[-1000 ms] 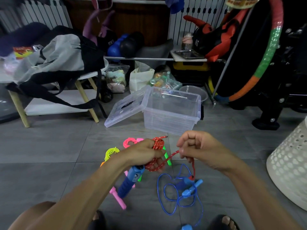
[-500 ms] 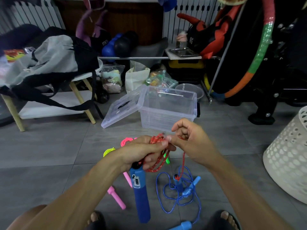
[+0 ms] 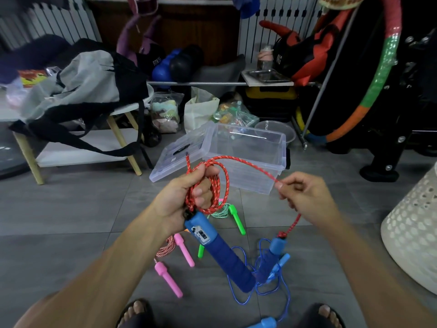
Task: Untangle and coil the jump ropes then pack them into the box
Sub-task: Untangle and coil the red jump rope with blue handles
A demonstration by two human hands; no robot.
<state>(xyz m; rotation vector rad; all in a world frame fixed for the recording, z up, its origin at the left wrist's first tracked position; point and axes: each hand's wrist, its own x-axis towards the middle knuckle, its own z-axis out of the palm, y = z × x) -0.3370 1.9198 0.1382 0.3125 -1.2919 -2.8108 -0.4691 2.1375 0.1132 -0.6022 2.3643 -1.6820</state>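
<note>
My left hand (image 3: 186,197) grips several coils of the red jump rope (image 3: 220,185), and its dark blue counter handle (image 3: 220,252) hangs below the palm. My right hand (image 3: 305,197) pinches the same red rope further along; from there it drops to the second dark blue handle (image 3: 274,254) near the floor. The clear plastic box (image 3: 257,159) stands open just beyond my hands, its lid (image 3: 177,157) leaning at its left. On the tiles lie a pink-handled rope (image 3: 170,273), a green-handled rope (image 3: 234,216) and a thin blue rope (image 3: 262,287).
A white perforated basket (image 3: 411,233) stands at the right. A low white table (image 3: 78,119) with a grey and black bag (image 3: 82,84) is at the left. Bags, a hoop (image 3: 383,74) and gear crowd the back wall. My sandalled feet (image 3: 137,313) are at the bottom edge.
My hands have moved apart: the right hand drew the red rope out to the right, stretching a loop over the box. The left hand turned, showing the coils and swinging the handle down-right.
</note>
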